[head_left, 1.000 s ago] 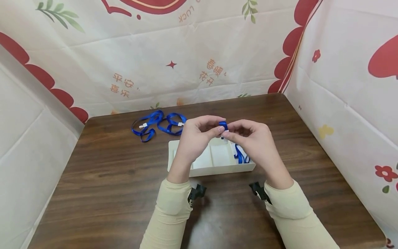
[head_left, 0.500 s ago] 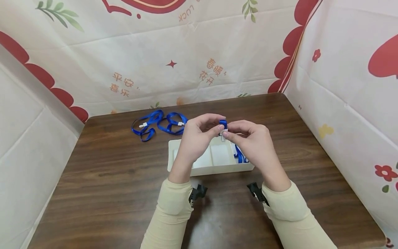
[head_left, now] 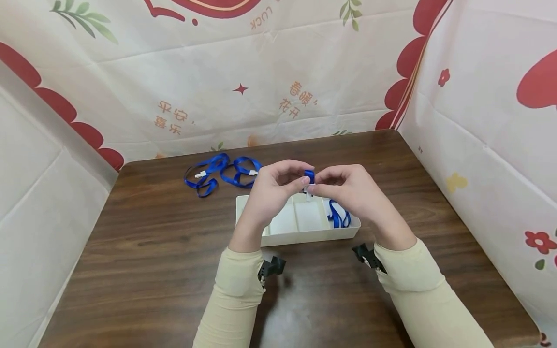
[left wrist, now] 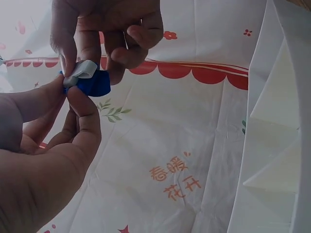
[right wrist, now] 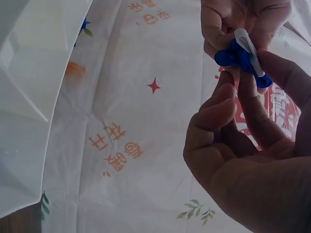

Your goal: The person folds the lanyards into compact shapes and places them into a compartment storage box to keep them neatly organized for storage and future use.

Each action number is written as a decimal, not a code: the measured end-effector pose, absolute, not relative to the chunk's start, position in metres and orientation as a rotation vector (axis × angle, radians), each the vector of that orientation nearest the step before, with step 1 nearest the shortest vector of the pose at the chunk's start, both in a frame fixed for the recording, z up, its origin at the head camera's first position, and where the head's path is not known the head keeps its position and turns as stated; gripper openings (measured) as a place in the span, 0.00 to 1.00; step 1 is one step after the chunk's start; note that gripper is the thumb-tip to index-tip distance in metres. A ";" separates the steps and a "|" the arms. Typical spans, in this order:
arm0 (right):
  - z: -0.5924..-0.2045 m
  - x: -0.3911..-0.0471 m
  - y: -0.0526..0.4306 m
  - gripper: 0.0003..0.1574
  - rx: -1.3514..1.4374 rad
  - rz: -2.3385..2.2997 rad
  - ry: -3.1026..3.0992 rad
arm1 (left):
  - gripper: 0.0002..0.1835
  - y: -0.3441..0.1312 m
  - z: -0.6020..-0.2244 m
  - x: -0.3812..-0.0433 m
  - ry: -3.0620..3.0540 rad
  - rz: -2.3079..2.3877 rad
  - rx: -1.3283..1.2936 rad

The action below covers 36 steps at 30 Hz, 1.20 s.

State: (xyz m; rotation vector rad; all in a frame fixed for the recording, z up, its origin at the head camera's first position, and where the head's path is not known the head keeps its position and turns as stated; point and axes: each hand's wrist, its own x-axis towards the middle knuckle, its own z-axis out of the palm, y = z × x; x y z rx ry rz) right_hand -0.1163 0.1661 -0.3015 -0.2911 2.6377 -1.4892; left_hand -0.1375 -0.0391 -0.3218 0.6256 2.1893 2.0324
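Above the tray, both hands hold a blue lanyard (head_left: 309,175) bundled into a small loop with a white clip (left wrist: 83,70). My left hand (head_left: 271,193) pinches the bundle between thumb and fingers. The right hand (head_left: 350,188) pinches it from the other side, thumb and finger at the white piece. In the right wrist view the blue folds (right wrist: 226,57) show between the two hands' fingertips. Below is a white divided tray (head_left: 311,237); its right compartment contains another folded blue lanyard (head_left: 338,218). Fingers hide part of the held bundle.
Two loose blue lanyards, one on the left (head_left: 212,166) and another beside it (head_left: 237,182), lie on the brown wooden table (head_left: 143,241) behind the tray's left end. Printed white cloth (head_left: 209,72) walls the back and sides.
Both hands have shifted slightly left with the bundled lanyard still between them. The right forearm has swung a little outward, baring more of the lanyard in the tray.
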 end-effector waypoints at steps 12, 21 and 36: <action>-0.293 -0.124 0.157 0.15 -0.321 -1.491 2.653 | 0.15 -0.048 -0.318 -0.142 2.080 2.107 0.596; -0.300 -0.148 0.155 0.08 -0.397 -1.120 2.798 | 0.21 -0.080 -0.319 -0.146 2.544 1.534 0.527; -0.354 -0.177 0.147 0.21 -0.381 -0.601 2.851 | 0.67 -0.135 -0.359 -0.146 2.648 0.465 0.372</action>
